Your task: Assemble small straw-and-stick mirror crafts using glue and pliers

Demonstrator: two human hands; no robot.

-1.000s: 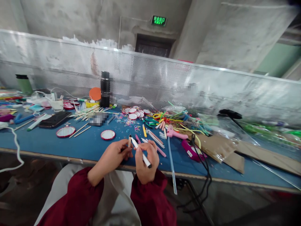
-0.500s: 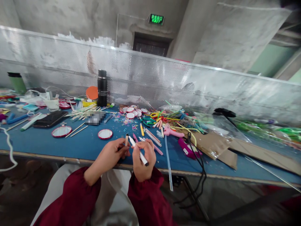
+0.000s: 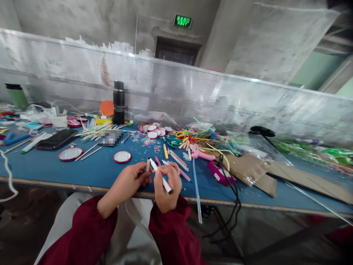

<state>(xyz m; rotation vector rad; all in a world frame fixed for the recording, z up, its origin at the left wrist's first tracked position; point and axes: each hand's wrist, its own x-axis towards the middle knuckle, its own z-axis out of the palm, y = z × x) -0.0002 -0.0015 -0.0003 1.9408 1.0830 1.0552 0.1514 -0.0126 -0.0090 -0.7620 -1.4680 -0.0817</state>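
Observation:
My left hand [image 3: 131, 180] is closed on a short flat wooden stick [image 3: 148, 165], held upright, with a black tip at its top. Between the thumb and fingers of my right hand [image 3: 167, 184] is a white marker pen [image 3: 162, 177], tilted with its nib end up and left, close beside the stick; I cannot tell whether they touch. The pen's lower end is black. Just behind my hands lie several pale and pink marker pens [image 3: 179, 162] and a yellow one [image 3: 165, 151]. A small round red-rimmed mirror [image 3: 122, 157] lies flat beyond my left hand.
A pink glue gun [image 3: 202, 152] lies to the right with a clear glue stick [image 3: 198, 195] overhanging the table edge. Beyond are small clips, round discs [image 3: 152, 134], coloured cords and a black bottle [image 3: 118, 103]. Another mirror [image 3: 70, 154] and a phone [image 3: 56, 140] are left; cardboard [image 3: 248, 169] is right.
The view has shifted very slightly. Both hands keep the same grip on the stick and the marker pen, in almost the same place.

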